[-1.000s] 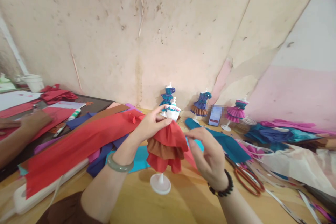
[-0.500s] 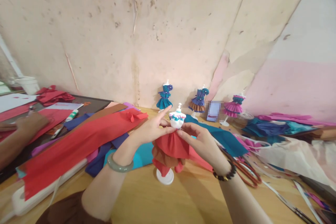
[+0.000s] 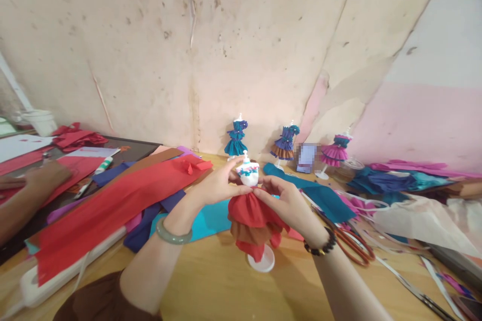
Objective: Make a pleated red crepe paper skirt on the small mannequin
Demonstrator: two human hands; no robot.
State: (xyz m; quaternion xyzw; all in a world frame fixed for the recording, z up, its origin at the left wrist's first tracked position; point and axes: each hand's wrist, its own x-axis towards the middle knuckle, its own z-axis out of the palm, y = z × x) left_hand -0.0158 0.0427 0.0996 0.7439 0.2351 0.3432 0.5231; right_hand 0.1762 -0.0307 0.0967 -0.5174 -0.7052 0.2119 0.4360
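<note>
A small white dress form (image 3: 248, 176) with blue and pink trim on its chest leans slightly between my hands. It wears a layered skirt of gathered red fabric (image 3: 250, 208) over a brown ruffle (image 3: 248, 233), with red again at the bottom. Its round white base (image 3: 263, 260) shows below, tilted. At the waist, my left hand (image 3: 218, 183) pinches the red fabric from the left side, its thumb in front and its fingers partly hidden behind the form. From the right, my right hand (image 3: 284, 200) pinches the same waist with thumb and fingers.
Three dressed forms, in teal (image 3: 236, 138), blue-brown (image 3: 285, 143) and pink (image 3: 335, 152), stand by the wall beside a phone (image 3: 307, 158). Red fabric (image 3: 124, 215) covers a power strip (image 3: 37, 286). Orange-handled scissors (image 3: 356, 246) lie right. Another person's hand (image 3: 47, 178) is far left.
The form's top has moved a little left and its base has swung to the right, so it tilts. My left index finger has come down from its raised position. Both hands stay at the waist.
</note>
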